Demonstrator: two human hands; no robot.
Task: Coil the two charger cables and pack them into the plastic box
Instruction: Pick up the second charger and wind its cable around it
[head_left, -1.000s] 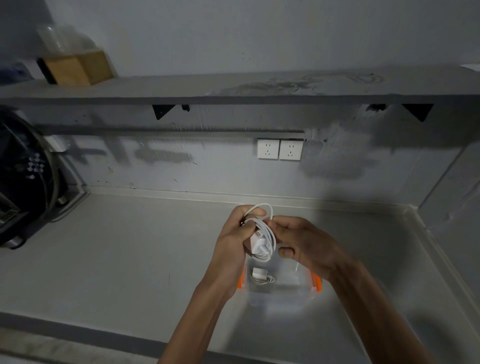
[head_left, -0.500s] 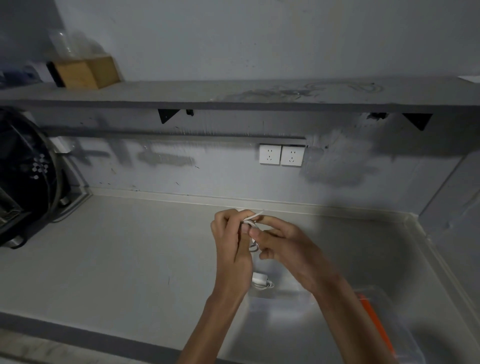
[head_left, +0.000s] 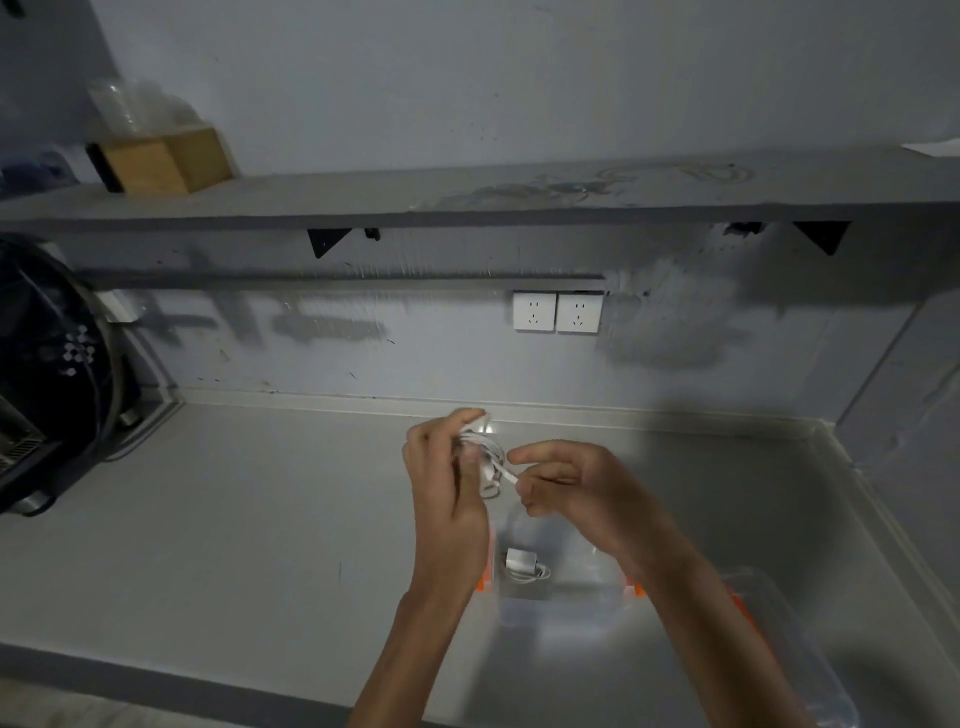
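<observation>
Grey bench (head_left: 234, 545) fills the lower view, with a wall at the back and a raised edge on the right. Long shelf (head_left: 467, 202) above it. Dark round appliance (head_left: 47, 374) at far left, cut off by the frame.

A clear lid (head_left: 795, 660) with an orange strip lies on the bench at lower right, probably set aside so the box stays open for loading. The clear box (head_left: 587, 571) with orange clips sits on the bench right below the hands, so a finished coil only has to go straight down.

Wooden block (head_left: 166, 161) on the shelf at left. Twin sockets (head_left: 557, 312) on the wall, nothing plugged in.

Both hands are raised over the box, close together. Left hand (head_left: 447, 478) has its fingers curled round the coil (head_left: 491, 462), clamping the loops so they don't spring apart. Right hand (head_left: 576, 488) has its fingers curled in and pinches the loose tail (head_left: 511, 475) at the coil's side, likely to tuck or wrap it as a lock. I can't tell whether the tail is threaded through yet.

First cable (head_left: 522, 564) is already bundled with its white plug and lies on the box floor, left of centre. That leaves room beside it.

Judgement: half packed. The second coil is nearly done, then it goes in and the lid goes on. Risk is the springy cable unwinding if the left-hand grip loosens before the tail is secured.
</observation>
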